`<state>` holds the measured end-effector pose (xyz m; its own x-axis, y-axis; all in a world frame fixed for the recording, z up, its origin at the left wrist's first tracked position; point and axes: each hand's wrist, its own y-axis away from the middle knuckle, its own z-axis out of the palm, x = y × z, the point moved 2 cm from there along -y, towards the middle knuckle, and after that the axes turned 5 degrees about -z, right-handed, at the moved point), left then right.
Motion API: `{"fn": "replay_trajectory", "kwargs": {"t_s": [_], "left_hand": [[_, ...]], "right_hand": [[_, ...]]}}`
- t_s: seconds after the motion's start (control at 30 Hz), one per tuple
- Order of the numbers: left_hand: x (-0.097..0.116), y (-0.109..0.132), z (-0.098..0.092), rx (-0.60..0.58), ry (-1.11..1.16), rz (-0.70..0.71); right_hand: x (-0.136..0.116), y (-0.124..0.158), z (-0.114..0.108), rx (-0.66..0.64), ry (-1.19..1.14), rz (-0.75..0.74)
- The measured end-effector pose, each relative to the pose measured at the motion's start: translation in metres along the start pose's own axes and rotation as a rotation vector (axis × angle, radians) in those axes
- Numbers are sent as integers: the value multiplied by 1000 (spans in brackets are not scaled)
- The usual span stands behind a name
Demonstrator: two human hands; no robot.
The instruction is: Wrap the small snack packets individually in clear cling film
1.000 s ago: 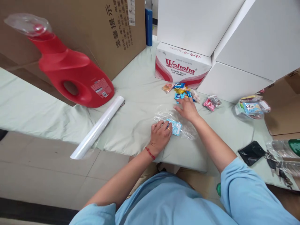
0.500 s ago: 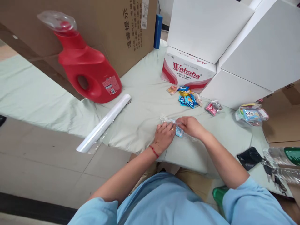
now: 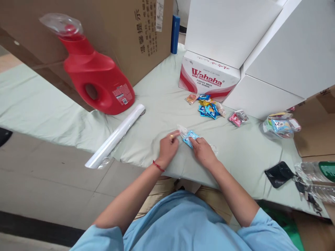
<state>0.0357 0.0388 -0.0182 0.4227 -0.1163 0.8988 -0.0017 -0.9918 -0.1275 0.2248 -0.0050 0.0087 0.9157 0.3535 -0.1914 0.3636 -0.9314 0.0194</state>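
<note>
A clear plastic bag [image 3: 183, 131] with small blue snack packets [image 3: 188, 136] inside lies on the pale green cloth [image 3: 157, 115] in front of me. My left hand [image 3: 167, 148] pinches the bag's left end between thumb and fingers. My right hand [image 3: 202, 150] grips the bag from the right, fingers closed on the blue packets through the plastic. Both hands hold the bag just above the cloth.
A loose pile of snack packets [image 3: 208, 106] lies by the Wahaha box [image 3: 208, 77]. A roll of clear bags [image 3: 116, 136] and a red detergent jug [image 3: 95, 76] sit to the left. A filled snack bag [image 3: 280, 124], black pouch [image 3: 278, 173] and keys are on the right.
My right hand came back from the snack pile to the bag. Both hands then gathered the flat bag into a bunch and shifted slightly toward me.
</note>
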Motion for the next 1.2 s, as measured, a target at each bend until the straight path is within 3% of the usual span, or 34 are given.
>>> {"fn": "replay_trajectory", "kwargs": {"t_s": [0.07,0.13,0.3,0.43,0.53,0.7,0.8,0.9,0.97,1.03,1.1,1.2], "left_hand": [[-2,-6,-9,184,-50,-160],[3,-12,-9,232,-172,-228],[23,-25,18,8,-364,-231],[34,-24,31,-13,-235,-147],[43,-10,33,-22,-182,-15],[56,28,35,-118,-361,262],[56,45,37,-193,-476,336],[53,54,41,-240,-567,363],[51,56,44,-260,-615,373],[49,57,46,-273,-649,379],[48,57,47,-275,-673,380],[47,58,48,-277,-692,391]], "right_hand": [[-1,0,0,-2,-7,2],[-1,1,-2,20,-32,-6],[0,5,-5,64,-112,-42],[3,6,-5,79,-151,-57],[4,5,-3,110,-195,-78],[9,9,-5,153,-344,-77],[19,15,-11,79,-528,-61],[35,24,-18,96,-795,83],[47,31,-20,238,-912,243],[57,39,-20,432,-835,389],[64,47,-18,569,-584,482],[67,57,-7,505,-282,502]]}}
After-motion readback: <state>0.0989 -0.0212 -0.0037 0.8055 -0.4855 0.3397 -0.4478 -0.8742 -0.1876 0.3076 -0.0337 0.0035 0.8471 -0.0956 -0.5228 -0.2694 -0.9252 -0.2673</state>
